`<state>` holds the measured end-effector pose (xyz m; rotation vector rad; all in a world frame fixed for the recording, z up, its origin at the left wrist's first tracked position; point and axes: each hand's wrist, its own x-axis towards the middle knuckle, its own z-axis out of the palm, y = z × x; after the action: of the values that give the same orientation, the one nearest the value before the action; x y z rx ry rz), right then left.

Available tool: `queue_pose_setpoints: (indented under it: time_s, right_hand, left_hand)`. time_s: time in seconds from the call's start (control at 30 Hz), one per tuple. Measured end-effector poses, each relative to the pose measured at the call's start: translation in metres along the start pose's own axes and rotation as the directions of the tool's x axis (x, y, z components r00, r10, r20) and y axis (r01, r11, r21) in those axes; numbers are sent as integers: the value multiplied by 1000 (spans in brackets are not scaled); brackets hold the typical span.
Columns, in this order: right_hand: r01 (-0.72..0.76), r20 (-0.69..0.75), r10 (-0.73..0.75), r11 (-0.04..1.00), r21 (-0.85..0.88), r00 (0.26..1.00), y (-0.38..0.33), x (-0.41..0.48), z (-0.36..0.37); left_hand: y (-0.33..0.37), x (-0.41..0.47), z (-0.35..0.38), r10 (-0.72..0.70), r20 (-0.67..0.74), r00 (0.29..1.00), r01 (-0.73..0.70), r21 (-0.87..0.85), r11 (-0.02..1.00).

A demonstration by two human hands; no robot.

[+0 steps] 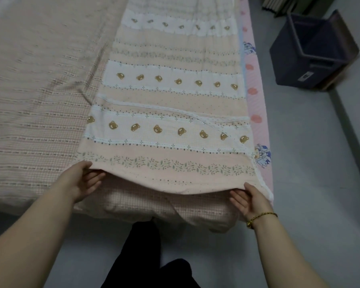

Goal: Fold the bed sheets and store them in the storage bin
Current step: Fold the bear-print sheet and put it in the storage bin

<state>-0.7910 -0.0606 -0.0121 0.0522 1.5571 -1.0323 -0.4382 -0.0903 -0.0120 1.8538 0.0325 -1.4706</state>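
Our left hand (pixel 85 180) pinches the sheet (pixel 170 113) at its near-left corner, thumb above, fingers below. The sheet's long axis runs away from us. Our right hand (pixel 250 199) pinches the near-right corner likewise. The bin (pixel 289 67) stands far right.

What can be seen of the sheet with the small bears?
The bear-print sheet is cotton-like fabric in peach and white bands with brown bear heads, leaf sprigs and dots. It lies as a long strip on the right side of the checked cover. The left hand and right hand hold its near edge, slightly lifted.
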Motion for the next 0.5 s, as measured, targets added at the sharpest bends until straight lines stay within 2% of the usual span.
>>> queue_pose_setpoints:
  time_s: [0.13,0.3,0.5]
  right_hand:
    - [129,7,-129,992,-5,992,-46,2,27]
    - [299,-2,-299,954,-25,954,-104,19,81]
    - [420,-18,-425,900,-119,905,-157,58,144]
  left_hand:
    - [52,5,15,142,8,990,-142,64,988]
    - [123,25,55,380,-19,925,-373,150,916]
    - [185,73,94,434,-11,901,-420,233,877]
